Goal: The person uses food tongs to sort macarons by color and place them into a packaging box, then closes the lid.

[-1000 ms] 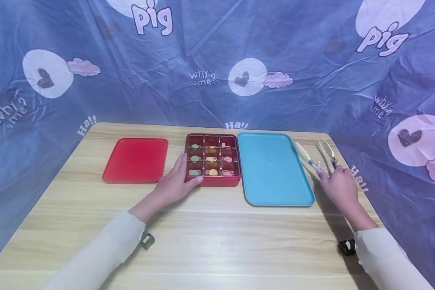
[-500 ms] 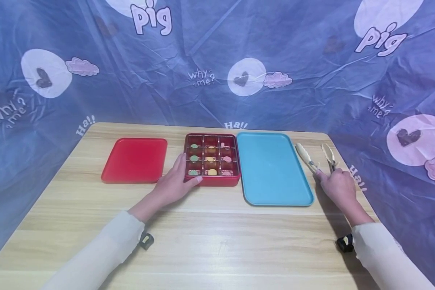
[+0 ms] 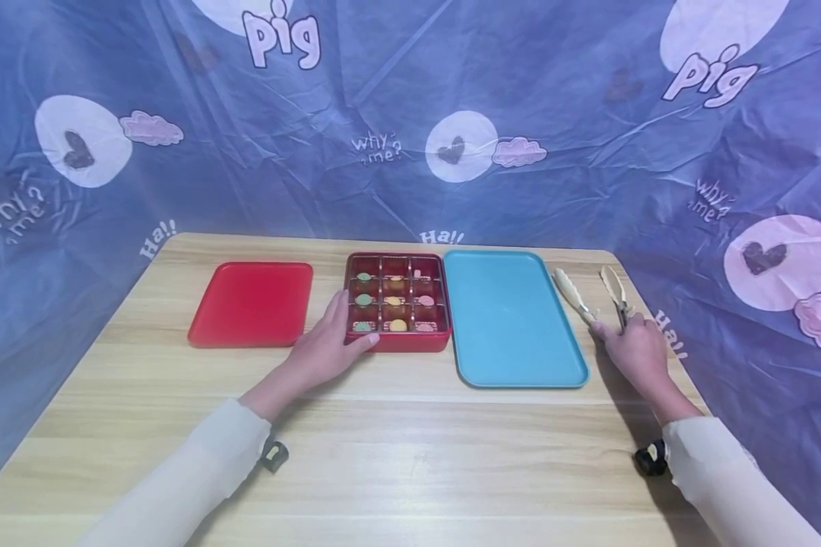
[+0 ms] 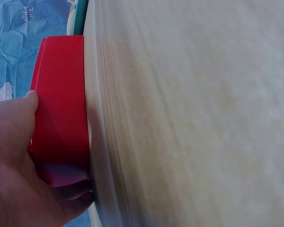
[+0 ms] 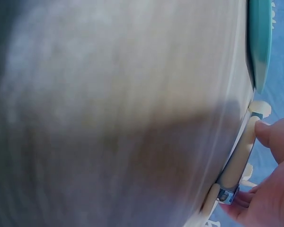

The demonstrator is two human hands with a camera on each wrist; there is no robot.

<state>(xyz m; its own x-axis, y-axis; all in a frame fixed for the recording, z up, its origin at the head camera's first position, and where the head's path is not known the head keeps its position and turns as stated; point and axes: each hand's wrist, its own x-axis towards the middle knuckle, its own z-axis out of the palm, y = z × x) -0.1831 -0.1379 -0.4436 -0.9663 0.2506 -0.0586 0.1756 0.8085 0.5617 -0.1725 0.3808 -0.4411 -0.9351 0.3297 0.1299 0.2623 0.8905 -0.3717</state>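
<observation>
My left hand (image 3: 321, 342) rests at the front left corner of a red box (image 3: 410, 344), its fingers along the left side and the thumb on the front rim. Inside, a clear divider makes several compartments with small green, yellow and pink pieces (image 3: 397, 326). In the left wrist view, the thumb touches the edge of the red box (image 4: 61, 94). On the right, my right hand (image 3: 636, 348) holds cream-tipped tongs (image 3: 573, 292) between thumb and fingers, their arms spread apart. The right wrist view shows the tongs (image 5: 239, 158) low over the wooden surface.
A blue tray (image 3: 516, 323) lies right against the box, between it and the tongs. A flat red square lid or tray (image 3: 252, 304) is to the left. Under everything is a wooden table (image 3: 410, 456), with a blue printed cloth (image 3: 315, 175) hanging behind.
The tongs have come down slightly toward the table, their arms still spread. My left hand stays at the box. The head view has shifted a little.
</observation>
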